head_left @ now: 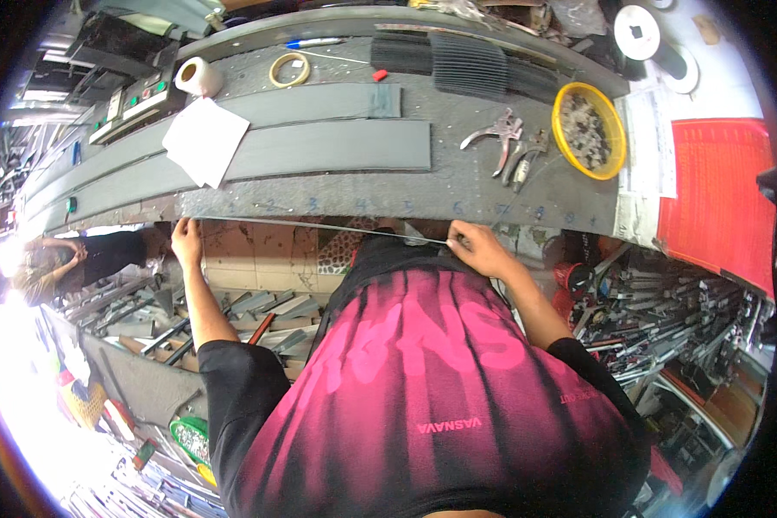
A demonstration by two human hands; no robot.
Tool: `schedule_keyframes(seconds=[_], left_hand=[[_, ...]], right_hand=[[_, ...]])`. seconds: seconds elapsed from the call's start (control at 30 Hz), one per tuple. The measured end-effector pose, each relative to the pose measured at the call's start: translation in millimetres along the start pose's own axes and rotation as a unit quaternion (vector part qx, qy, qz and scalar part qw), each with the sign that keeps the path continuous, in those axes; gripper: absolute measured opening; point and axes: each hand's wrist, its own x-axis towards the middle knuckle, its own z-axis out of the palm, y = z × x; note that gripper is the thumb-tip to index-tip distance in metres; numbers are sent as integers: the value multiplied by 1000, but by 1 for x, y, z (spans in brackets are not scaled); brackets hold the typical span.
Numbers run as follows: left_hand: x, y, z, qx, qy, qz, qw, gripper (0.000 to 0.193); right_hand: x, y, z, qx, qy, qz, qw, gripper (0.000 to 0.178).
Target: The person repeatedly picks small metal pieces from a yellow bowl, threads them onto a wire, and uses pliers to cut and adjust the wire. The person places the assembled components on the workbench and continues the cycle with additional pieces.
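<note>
A thin pale-grey strip (319,226) is stretched taut between my two hands, just in front of the workbench's (337,197) near edge. My left hand (186,243) pinches its left end by the bench edge. The strip's right part runs into my right hand (478,250), whose fingers are closed around it near my waist. Whether it is a cord or a narrow flat band is too fine to tell. Handwritten blue marks line the bench edge above it. Two long grey slats (337,147) lie farther back, with white paper sheets (205,142) across them.
Hole-punch-like pliers (497,138), a second hand tool (523,162) and a yellow basket of small parts (589,129) sit at the bench's right. Tape rolls (289,71) and a blue pen (314,42) lie behind. Metal offcuts (656,311) crowd below; another person (78,259) is far left.
</note>
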Motion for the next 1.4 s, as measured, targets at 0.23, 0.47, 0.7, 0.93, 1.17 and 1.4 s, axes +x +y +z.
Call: schedule_keyframes(seconds=[0.23, 0.47, 0.7, 0.93, 1.17, 1.4], left_hand=[[-2, 1, -3, -98, -41, -19, 994, 22], [-8, 8, -10, -97, -31, 34, 994, 22], [-107, 191, -51, -154, -188, 149, 958, 19], [-221, 345, -26, -135, -425, 259, 857, 15], [-135, 181, -15, -44, -148, 144, 978, 26], [-31, 30, -21, 133, -14, 71, 988, 41]], right_hand=[[11, -10, -1, -2, 36, 8, 999, 28], [17, 0, -14, 104, -56, 27, 993, 31], [0, -77, -60, -141, 34, -96, 985, 41], [71, -180, -11, 160, -118, -170, 965, 50], [93, -108, 19, 81, -85, -162, 980, 22], [74, -39, 22, 37, 25, -52, 998, 22]])
